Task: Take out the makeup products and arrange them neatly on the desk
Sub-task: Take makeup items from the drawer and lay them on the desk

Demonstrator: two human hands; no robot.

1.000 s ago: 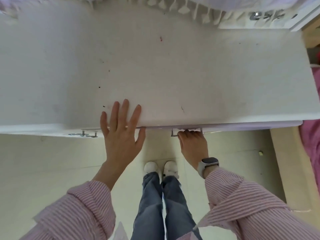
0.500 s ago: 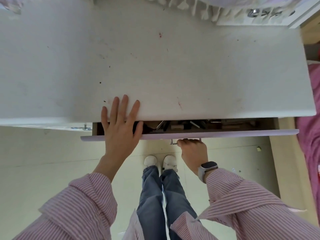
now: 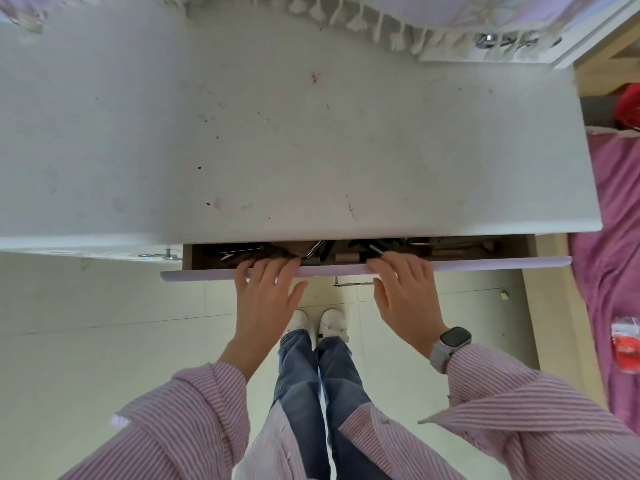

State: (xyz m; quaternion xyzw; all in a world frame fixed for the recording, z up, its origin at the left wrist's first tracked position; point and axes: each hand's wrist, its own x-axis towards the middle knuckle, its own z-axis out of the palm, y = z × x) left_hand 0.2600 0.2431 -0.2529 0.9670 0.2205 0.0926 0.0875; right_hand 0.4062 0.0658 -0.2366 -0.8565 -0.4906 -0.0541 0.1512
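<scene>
1. The left hand (image 3: 265, 292) lies spread, holding nothing, its fingertips over the lilac drawer front (image 3: 485, 263).
2. The right hand (image 3: 403, 289) rests likewise, at 3 o'clock from the left.
3. The makeup products (image 3: 346, 251) sit jumbled inside the part-open drawer, at 12 o'clock from both hands, under the white surface (image 3: 294, 140).

A white desk (image 3: 277, 133) fills the view from nine to two o'clock, its top speckled with small dark and reddish marks. A fringed pale cloth (image 3: 363, 19) hangs at twelve. Pale floor tiles (image 3: 86, 341) (glossy, evenly lit) spread at seven; pink bedding (image 3: 616, 271) lies at three.
</scene>
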